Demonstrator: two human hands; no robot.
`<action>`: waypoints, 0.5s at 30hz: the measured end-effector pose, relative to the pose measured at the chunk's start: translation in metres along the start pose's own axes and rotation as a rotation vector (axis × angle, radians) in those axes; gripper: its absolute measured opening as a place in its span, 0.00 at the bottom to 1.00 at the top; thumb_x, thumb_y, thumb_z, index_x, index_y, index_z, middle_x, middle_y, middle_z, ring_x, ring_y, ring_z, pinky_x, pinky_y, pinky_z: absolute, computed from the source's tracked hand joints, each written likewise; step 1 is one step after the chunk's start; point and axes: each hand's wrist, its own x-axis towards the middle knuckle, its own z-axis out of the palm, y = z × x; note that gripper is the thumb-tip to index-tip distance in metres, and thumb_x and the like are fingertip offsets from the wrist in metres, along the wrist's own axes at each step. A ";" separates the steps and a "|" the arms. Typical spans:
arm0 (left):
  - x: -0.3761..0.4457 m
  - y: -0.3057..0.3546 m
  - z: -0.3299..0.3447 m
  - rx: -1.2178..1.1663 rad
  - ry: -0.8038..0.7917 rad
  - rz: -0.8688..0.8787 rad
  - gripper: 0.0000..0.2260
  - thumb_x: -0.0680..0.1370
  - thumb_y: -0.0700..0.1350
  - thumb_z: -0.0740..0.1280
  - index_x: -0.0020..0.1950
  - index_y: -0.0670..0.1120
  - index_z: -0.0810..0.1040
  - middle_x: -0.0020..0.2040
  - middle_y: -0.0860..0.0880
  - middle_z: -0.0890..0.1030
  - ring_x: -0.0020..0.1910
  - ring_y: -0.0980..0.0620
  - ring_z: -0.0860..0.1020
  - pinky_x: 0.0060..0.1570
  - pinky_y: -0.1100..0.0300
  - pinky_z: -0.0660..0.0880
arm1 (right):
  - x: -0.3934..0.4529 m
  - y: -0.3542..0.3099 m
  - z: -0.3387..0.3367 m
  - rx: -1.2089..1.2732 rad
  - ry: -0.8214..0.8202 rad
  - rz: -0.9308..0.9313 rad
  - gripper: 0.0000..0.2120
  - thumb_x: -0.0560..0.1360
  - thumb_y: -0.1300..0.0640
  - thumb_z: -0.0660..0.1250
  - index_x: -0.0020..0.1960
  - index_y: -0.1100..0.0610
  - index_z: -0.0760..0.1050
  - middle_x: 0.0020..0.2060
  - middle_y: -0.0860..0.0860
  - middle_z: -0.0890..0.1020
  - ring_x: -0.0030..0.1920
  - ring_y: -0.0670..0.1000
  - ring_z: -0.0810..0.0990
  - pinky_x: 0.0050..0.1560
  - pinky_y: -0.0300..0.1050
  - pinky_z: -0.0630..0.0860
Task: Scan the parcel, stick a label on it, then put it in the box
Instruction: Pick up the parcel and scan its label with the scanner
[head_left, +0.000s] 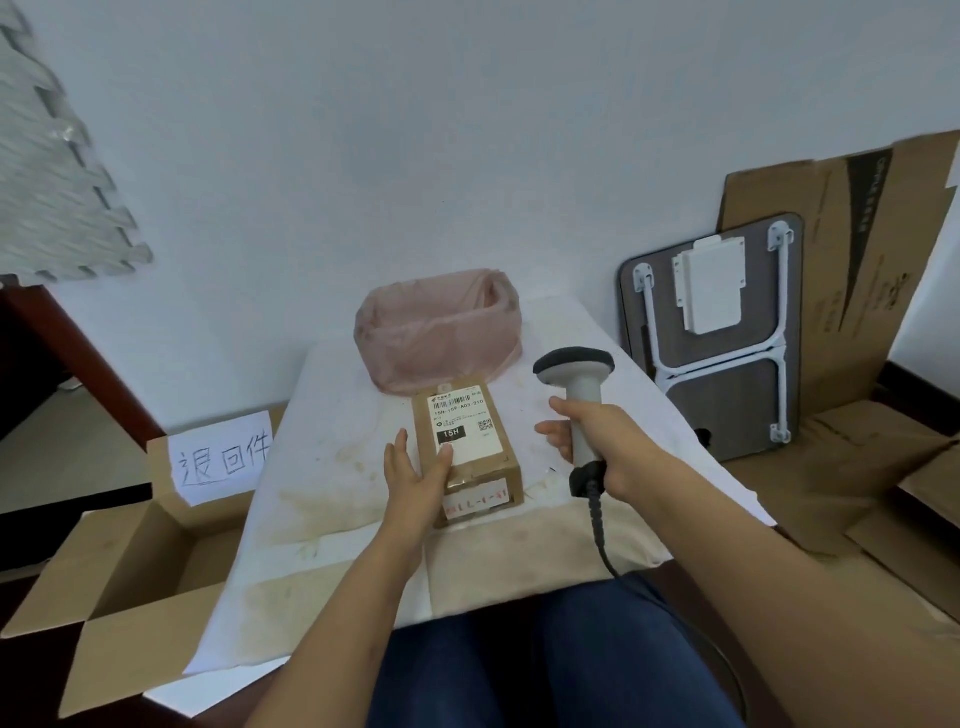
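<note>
A brown cardboard parcel lies on the white-covered table, with a white shipping label marked 15H on its top and a small label on its near end. My left hand rests against the parcel's left side, thumb on top. To the right of the parcel, my right hand grips the handle of a grey barcode scanner, its head raised and its cable trailing toward my lap. An open cardboard box stands on the floor at the left, with a handwritten sign on its flap.
A bin lined with a pink plastic bag sits on the table behind the parcel. A folded table and flattened cardboard lean on the wall at right. More cardboard covers the floor at right. My legs are under the table's near edge.
</note>
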 end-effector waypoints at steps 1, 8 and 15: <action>0.001 -0.002 0.000 -0.022 -0.001 -0.015 0.39 0.74 0.62 0.66 0.78 0.61 0.48 0.80 0.58 0.47 0.76 0.49 0.61 0.72 0.45 0.63 | 0.002 0.007 0.005 -0.057 0.029 -0.031 0.08 0.75 0.55 0.68 0.50 0.58 0.74 0.43 0.56 0.85 0.38 0.52 0.82 0.43 0.42 0.77; 0.003 -0.005 0.004 -0.153 -0.098 -0.079 0.21 0.80 0.53 0.64 0.71 0.54 0.64 0.67 0.48 0.76 0.58 0.51 0.79 0.48 0.57 0.77 | 0.001 0.030 0.028 -0.367 0.040 -0.132 0.16 0.74 0.52 0.67 0.58 0.58 0.73 0.50 0.55 0.84 0.50 0.54 0.84 0.54 0.51 0.80; 0.001 0.019 -0.015 -0.141 -0.232 -0.186 0.25 0.78 0.41 0.70 0.69 0.55 0.61 0.56 0.45 0.82 0.47 0.48 0.83 0.43 0.53 0.79 | -0.007 0.037 0.028 -0.464 0.091 -0.222 0.12 0.73 0.50 0.67 0.55 0.53 0.73 0.49 0.52 0.84 0.47 0.52 0.84 0.55 0.53 0.80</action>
